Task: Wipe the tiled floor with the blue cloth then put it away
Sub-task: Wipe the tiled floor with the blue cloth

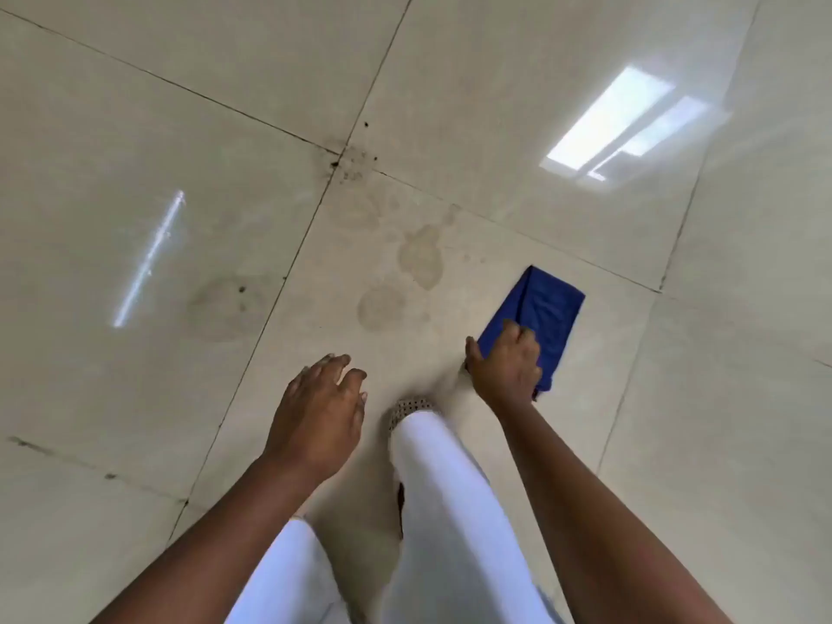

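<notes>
A person in white trousers (450, 511) bends over a tiled floor (135, 105), the right hand (506, 369) curled around the near end of a folded blue cloth (538, 315) that lies flat on the tile just ahead of it, thumb stretched out to the left side of the cloth. The left hand (317, 409) hovers over the floor with its fingers loosely spread and nothing in it. Between the two hands, the toe of a perforated shoe (412, 407) shows beyond the trouser leg. Pale dried stains (421, 258) mark the tile just left of the cloth, and dark specks of dirt (349, 162) cluster where four tiles meet farther ahead. A dull smudge (225, 304) sits on the neighbouring tile to the left. Bright reflections of a window (626, 128) and a strip light (148, 258) gleam on the glossy surface.
</notes>
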